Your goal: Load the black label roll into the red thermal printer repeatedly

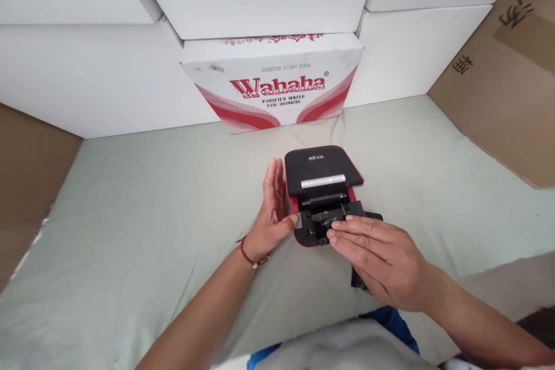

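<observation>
A black device with red edges (318, 170) lies on the cloth before me, with white lettering and a pale scale strip on its upper panel. Its lower part shows an open recess with dark parts inside. Along its left side rests my left hand (275, 214), fingers straight against the edge and thumb on a grey corner piece, gripping it. The fingertips of my right hand (385, 257) are pressed together at the recess; whatever they pinch is hidden. Under that hand a black piece (359, 281) partly shows, its kind unclear.
A white and red Wahaha water carton (277, 84) stands behind the device, against stacked white boxes (399, 58). Brown cardboard boxes flank both sides, one at the right (503, 87) and one at the left (30, 179). Pale green cloth (143, 225) covers the surface.
</observation>
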### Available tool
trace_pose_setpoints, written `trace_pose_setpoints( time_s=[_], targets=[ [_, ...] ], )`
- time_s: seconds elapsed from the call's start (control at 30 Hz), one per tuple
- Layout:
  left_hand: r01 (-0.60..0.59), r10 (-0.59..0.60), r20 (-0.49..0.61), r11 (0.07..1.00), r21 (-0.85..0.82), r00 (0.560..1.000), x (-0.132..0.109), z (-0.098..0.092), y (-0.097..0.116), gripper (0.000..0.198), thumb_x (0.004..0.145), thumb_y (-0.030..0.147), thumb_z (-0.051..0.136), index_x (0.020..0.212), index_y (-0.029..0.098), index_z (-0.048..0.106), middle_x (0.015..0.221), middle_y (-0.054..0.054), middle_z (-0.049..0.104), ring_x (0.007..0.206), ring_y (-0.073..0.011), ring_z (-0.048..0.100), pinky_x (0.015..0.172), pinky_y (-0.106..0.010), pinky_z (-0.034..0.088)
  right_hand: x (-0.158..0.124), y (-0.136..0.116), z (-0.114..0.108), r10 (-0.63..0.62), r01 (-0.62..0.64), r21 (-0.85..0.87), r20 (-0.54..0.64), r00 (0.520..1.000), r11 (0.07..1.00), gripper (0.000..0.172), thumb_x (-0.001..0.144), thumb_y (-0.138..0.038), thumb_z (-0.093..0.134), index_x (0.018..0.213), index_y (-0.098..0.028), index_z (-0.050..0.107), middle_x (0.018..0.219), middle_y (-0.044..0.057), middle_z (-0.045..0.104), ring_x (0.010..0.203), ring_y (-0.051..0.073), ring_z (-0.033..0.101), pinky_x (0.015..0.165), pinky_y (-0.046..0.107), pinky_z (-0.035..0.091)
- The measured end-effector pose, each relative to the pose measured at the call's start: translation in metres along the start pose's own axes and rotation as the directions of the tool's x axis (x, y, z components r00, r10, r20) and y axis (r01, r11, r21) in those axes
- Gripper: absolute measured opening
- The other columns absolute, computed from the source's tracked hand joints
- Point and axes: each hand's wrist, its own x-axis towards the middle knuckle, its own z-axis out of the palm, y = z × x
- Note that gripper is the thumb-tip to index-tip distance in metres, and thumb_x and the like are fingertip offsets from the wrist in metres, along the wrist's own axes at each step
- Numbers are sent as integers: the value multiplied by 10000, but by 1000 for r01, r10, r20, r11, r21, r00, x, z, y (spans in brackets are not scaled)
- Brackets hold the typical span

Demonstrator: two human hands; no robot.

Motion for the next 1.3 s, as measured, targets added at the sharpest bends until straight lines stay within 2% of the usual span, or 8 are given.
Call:
trace_pose_setpoints(
  time_s=[0.23,0.4,0.5,0.7,0.9,1.03,1.17,1.3],
  targets=[
    [37,-35,32,998,-49,999,5,3,3,1103,914,617,815,1750,471,112,1880,-36,162,1761,-351,115,1436,-624,110,56,22,-16,278,-268,-87,122,953,959,226,1102,-182,566,1242,-187,744,1117,65,870,894,177,833,755,284,650],
    [51,-49,29,996,-67,998,5,1,2,1065,900,598,830,1741,460,191,1876,-25,181,1757,-347,125,1438,-612,115,119,39,-4,602,-344,-505,546,582,791,299,1043,-118,505,1137,-183,782,1170,128,839,941,328,823,705,399,596],
    [29,-27,34,998,-49,999,5,0,0,997,910,586,821,1725,444,266,1876,-19,188,1755,-345,131,1440,-596,127,138,44,12,629,-325,-544,594,503,774,304,998,-52,507,1078,-151,783,1111,181,834,1002,319,808,767,368,572],
    [11,-10,32,999,-35,999,7,0,0,1007,901,641,814,1725,412,282,1861,-48,234,1739,-360,187,1429,-599,184,130,31,6,663,-360,-565,542,517,742,279,1014,-110,524,1147,-149,766,1118,179,809,913,316,792,709,371,543],
    [10,-9,19,997,-79,1000,8,1,-1,982,892,617,831,1711,436,320,1851,-18,257,1735,-344,199,1435,-580,176,58,23,-80,529,-482,-219,313,789,848,313,1113,-400,518,1303,-264,726,1163,81,795,800,217,748,703,338,558],
    [32,-30,16,994,-100,999,8,0,-1,977,888,607,831,1708,438,329,1839,-21,281,1725,-350,224,1428,-592,194,-19,58,-111,671,-576,-348,322,668,740,399,1068,-544,516,1215,-271,766,1117,93,816,846,281,774,715,402,572],
    [50,-51,-5,993,-102,999,9,1,3,962,872,606,846,1689,444,365,1830,-11,299,1726,-353,217,1431,-589,184,-67,81,-90,775,-643,-437,417,475,629,378,1020,-460,543,1208,-255,799,1164,118,821,953,316,792,818,434,601],
    [65,-66,-8,990,-127,998,9,3,8,942,867,577,859,1674,450,392,1831,-4,299,1722,-351,237,1424,-580,231,-62,68,-54,769,-710,-301,319,554,637,425,1080,-411,476,1306,-220,781,1309,136,774,1025,275,782,910,412,603]
  ],
)
